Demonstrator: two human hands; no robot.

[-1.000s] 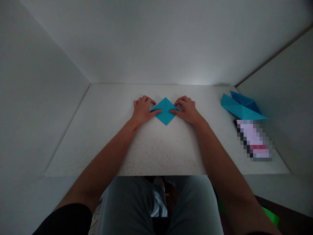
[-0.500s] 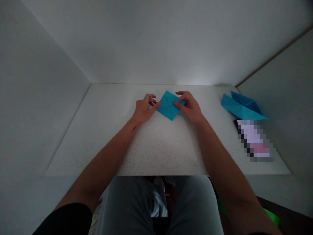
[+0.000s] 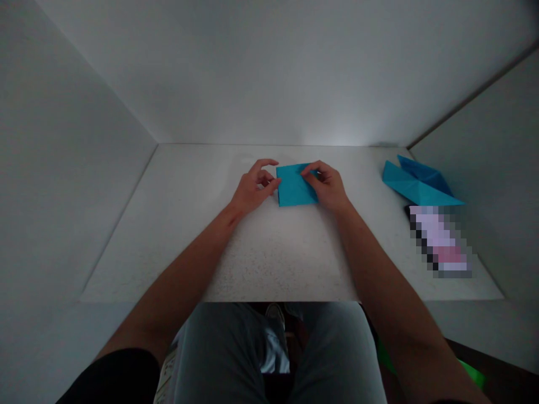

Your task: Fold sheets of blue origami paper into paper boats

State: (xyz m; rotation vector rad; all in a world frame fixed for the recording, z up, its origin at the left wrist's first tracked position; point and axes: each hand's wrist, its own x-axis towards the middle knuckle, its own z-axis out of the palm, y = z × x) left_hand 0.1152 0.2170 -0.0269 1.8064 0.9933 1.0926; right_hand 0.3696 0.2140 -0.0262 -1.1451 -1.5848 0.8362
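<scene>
The blue paper (image 3: 292, 189) has just been turned on the desk (image 3: 181, 193): half a second ago it stands as a tilted diamond, one corner towards the person, and now it sits nearly square, one straight side facing the near edge. That turn puts its left side along the left hand (image 3: 252, 188) and its right side in under the right hand (image 3: 330, 188), so a straight edge, rather than a point, now lies before each of them. Whether it is also flipped over I cannot tell.

The left grip is spread: the index finger reaches out past the paper's upper left corner, while the thumb tip touches the left edge. Whether the curled fingers go beneath that edge is hidden. The right grip is drawn together, thumb and index tips meeting on the upper right part of the paper, and it appears to pinch the sheet there.

The nearest thing to a container is the folded paper shape (image 3: 423, 189) at the desk's far right, well apart from the hands. It has a hollow between raised sides; what shows within is its own darker blue folds. Just beside it, on the near side, lies a pixelated slab (image 3: 438, 233), perhaps a phone.
</scene>
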